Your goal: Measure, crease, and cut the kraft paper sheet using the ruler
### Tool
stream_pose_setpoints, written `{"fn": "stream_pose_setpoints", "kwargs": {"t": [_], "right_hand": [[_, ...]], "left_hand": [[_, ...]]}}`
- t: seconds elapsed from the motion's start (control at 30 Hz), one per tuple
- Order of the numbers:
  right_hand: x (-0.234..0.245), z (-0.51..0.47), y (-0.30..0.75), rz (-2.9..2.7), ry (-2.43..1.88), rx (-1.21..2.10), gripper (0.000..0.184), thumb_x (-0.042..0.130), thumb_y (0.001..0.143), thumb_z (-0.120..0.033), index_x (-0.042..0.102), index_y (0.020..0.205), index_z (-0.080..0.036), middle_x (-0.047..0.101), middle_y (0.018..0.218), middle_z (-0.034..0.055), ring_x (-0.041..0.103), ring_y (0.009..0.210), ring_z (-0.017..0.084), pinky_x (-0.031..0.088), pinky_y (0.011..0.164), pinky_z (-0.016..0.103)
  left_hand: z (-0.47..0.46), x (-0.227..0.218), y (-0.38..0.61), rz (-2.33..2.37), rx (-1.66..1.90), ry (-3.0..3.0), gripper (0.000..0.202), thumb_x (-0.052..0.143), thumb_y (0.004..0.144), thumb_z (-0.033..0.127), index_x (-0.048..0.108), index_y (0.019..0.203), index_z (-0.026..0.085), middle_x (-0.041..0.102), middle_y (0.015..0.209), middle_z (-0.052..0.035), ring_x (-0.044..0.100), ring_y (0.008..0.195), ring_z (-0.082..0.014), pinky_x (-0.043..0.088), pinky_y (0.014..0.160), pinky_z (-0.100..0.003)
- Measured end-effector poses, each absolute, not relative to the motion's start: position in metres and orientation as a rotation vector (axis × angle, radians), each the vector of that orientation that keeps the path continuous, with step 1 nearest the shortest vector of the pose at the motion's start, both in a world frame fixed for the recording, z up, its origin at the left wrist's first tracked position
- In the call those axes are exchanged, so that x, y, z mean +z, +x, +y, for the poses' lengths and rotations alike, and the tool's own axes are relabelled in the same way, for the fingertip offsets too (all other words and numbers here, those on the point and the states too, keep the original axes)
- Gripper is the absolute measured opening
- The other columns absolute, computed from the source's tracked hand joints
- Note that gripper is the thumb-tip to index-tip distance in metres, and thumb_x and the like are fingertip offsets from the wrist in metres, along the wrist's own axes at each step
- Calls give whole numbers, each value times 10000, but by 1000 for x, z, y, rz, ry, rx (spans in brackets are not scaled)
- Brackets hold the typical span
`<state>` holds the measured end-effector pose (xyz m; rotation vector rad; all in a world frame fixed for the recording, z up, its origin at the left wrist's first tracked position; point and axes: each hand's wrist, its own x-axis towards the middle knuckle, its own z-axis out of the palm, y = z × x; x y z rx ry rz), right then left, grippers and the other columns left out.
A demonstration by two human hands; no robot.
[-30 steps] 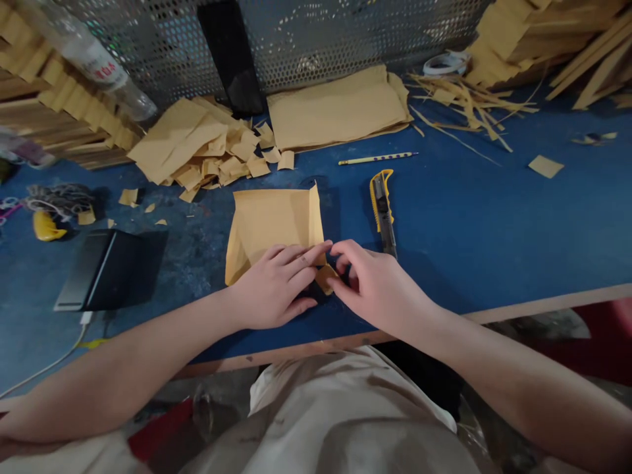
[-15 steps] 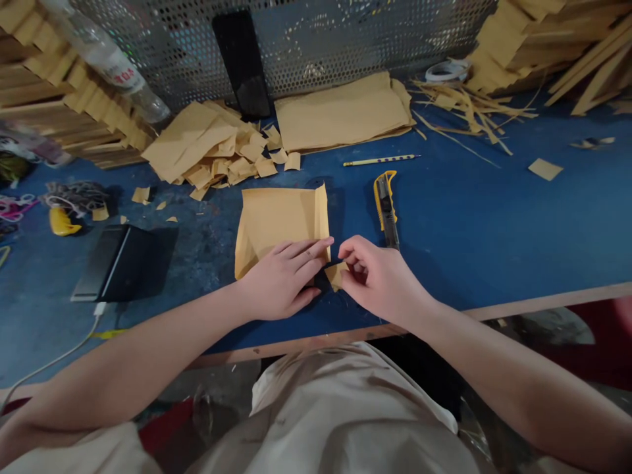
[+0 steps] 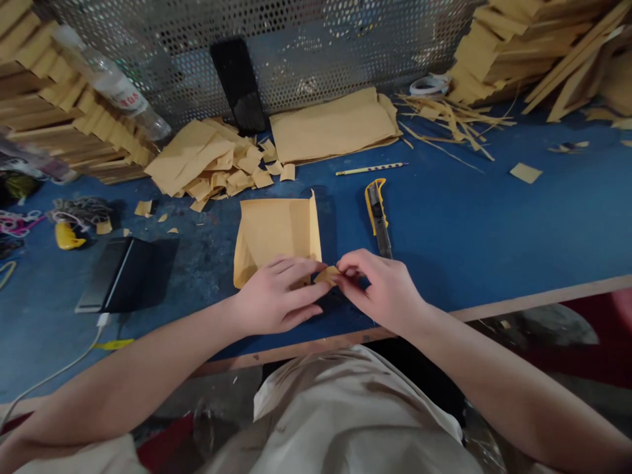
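Note:
A brown kraft paper sheet (image 3: 274,230) with raised, creased edges lies on the blue tabletop before me. Across its near right corner rests my left hand (image 3: 281,296), its fingers stretched and apart, the fingertips at a small brown paper piece (image 3: 326,274). My right hand (image 3: 388,286) pinches the right end of that small piece between thumb and fingers. Whether the piece is joined to the sheet is hidden by the left fingers. Just beyond the right hand lies a yellow and black utility knife (image 3: 378,214), pointing toward me.
Behind the sheet are paper scraps (image 3: 217,161), stacked brown paper (image 3: 336,125), a phone (image 3: 239,85) and a patterned pencil (image 3: 372,169). Thin paper strips (image 3: 459,118) lie back right. To the left stand a black folded device (image 3: 116,273) with a cable and a plastic bottle (image 3: 118,89).
The right hand has moved slightly left, lifting and tilting the small paper piece toward the left fingertips. The sheet's right flap now stands more upright. The whole view has shifted slightly.

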<state>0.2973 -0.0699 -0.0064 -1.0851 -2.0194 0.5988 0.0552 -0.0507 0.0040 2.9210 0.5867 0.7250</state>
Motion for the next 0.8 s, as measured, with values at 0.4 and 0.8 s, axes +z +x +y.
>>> {"fn": "stream_pose_setpoints", "kwargs": {"t": [0.4,0.8], "right_hand": [[0,-70,297,-2139,-884,630,76,560,951,-157,565,965,-232,669,818,12,628,694,142,518,637,269],[-8,-68,295,-2457,-824,539,403,881,753,-346,696,1041,-133,709,1000,109,668,862,261,566,777,434]], "left_hand": [[-10,7,12,1483,1074,1971,725,467,1054,417,81,1649,267,564,1473,-184,717,1027,-178,602,854,-340],[-8,14,0,1747,551,2453,405,563,941,383,692,1261,171,578,1498,-144,656,1241,-327,498,1085,-505]]}}
